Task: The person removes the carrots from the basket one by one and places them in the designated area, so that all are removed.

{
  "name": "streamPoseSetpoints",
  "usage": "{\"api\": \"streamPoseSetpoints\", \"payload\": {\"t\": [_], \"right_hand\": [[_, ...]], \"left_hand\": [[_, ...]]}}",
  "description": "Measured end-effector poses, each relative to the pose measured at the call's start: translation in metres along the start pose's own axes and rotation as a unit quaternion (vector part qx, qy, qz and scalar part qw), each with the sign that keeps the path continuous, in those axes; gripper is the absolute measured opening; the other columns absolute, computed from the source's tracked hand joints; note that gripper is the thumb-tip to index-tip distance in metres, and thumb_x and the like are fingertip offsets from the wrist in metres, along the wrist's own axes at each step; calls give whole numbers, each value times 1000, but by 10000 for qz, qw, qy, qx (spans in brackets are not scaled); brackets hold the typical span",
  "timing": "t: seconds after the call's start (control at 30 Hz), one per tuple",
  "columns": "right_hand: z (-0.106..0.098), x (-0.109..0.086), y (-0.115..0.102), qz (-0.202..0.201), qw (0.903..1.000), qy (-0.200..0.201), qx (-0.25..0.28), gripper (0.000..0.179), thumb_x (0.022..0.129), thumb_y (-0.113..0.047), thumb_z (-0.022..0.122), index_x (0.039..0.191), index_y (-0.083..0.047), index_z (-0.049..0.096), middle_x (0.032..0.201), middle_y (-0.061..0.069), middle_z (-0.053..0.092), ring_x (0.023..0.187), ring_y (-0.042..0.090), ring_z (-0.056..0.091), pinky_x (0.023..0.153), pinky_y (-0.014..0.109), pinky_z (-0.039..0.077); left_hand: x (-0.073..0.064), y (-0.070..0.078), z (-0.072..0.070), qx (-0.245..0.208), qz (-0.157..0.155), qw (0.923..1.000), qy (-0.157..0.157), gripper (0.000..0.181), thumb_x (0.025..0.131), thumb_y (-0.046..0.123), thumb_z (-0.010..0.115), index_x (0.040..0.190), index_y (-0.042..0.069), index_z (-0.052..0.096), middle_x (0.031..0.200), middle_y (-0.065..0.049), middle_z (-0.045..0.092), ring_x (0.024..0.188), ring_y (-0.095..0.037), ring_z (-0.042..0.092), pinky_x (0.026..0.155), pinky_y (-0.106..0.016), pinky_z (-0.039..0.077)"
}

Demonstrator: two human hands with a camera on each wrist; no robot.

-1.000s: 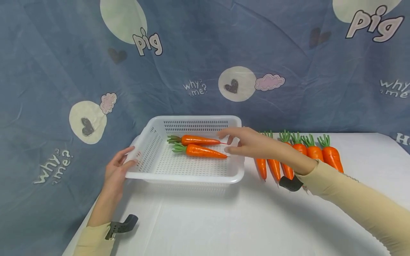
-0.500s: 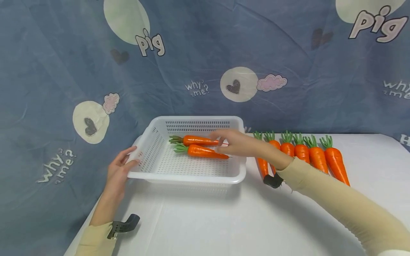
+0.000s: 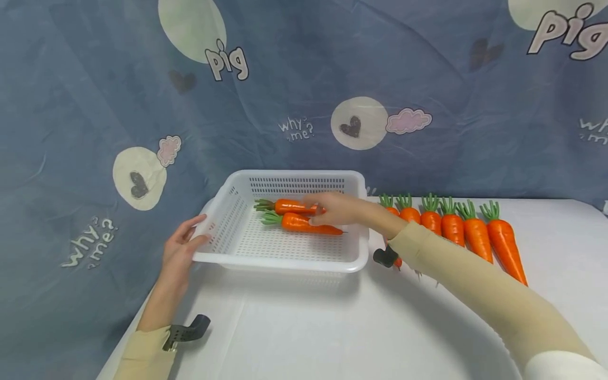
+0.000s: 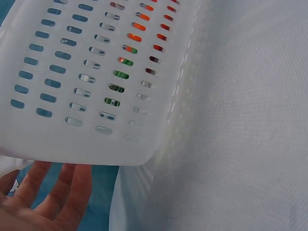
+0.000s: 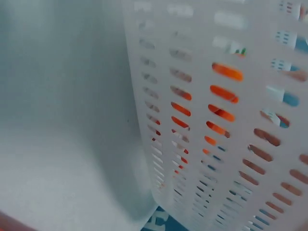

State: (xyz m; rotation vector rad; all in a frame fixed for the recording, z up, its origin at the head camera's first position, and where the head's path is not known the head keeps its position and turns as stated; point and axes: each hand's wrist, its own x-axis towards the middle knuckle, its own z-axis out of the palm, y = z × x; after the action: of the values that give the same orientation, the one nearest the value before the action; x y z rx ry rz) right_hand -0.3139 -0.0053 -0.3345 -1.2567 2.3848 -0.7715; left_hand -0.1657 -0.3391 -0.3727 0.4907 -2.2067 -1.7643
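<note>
A white perforated plastic basket (image 3: 285, 265) stands on the white-covered table. Inside it two orange carrots lie side by side, green tops to the left: a far carrot (image 3: 286, 206) and a near carrot (image 3: 295, 223). My left hand (image 3: 177, 258) holds the basket's left rim, thumb on top; the left wrist view has its fingers below the basket wall (image 4: 86, 149). Reaching over the right rim, my right hand (image 3: 336, 208) has thumb and fingers apart astride the far carrot, thumb overlapping the near one. In the right wrist view the basket wall (image 5: 192, 86) largely hides this hand.
Several more carrots (image 3: 507, 245) lie in a row on the table (image 3: 304, 327) right of the basket, tops away from me, partly hidden under my right forearm. A blue printed cloth (image 3: 285, 63) hangs close behind the basket.
My right hand has moved left, from the carrot tips to further along the far carrot. My left hand stays on the rim; the whole view has shifted slightly.
</note>
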Motion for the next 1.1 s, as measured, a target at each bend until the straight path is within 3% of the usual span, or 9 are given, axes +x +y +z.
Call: {"api": "streamPoseSetpoints", "payload": {"t": [0.33, 0.6, 0.83, 1.1], "right_hand": [[4, 19, 4, 232, 9990, -383, -35, 57, 93, -18, 67, 145, -7, 46, 140, 10, 53, 122, 27, 52, 104, 41, 38], [11, 34, 12, 85, 9983, -581, 37, 54, 93, -14, 67, 143, -7, 50, 134, 8, 56, 120, 26, 51, 106, 37, 35], [15, 36, 14, 133, 9974, -707, -66, 52, 90, -16, 72, 138, -11, 55, 126, 5, 61, 110, 19, 56, 94, 30, 45], [19, 36, 14, 158, 9957, -903, -90, 57, 88, -18, 75, 140, -16, 54, 122, 1, 62, 105, 16, 57, 85, 26, 48]], "left_hand": [[0, 3, -1, -89, -145, 9998, -52, 52, 95, 10, 62, 145, 20, 49, 133, -4, 54, 106, -12, 56, 76, -22, 48], [0, 3, -2, -58, -121, 9999, -45, 52, 94, 10, 63, 144, 19, 50, 131, -4, 55, 105, -12, 56, 77, -22, 47], [1, 3, 0, -133, -75, 9999, -58, 53, 94, 8, 63, 145, 17, 49, 129, -4, 55, 103, -11, 57, 75, -22, 48], [2, 1, 0, -155, -63, 9999, -12, 51, 93, 7, 63, 141, 18, 53, 123, 0, 58, 103, -10, 58, 75, -22, 48]]}}
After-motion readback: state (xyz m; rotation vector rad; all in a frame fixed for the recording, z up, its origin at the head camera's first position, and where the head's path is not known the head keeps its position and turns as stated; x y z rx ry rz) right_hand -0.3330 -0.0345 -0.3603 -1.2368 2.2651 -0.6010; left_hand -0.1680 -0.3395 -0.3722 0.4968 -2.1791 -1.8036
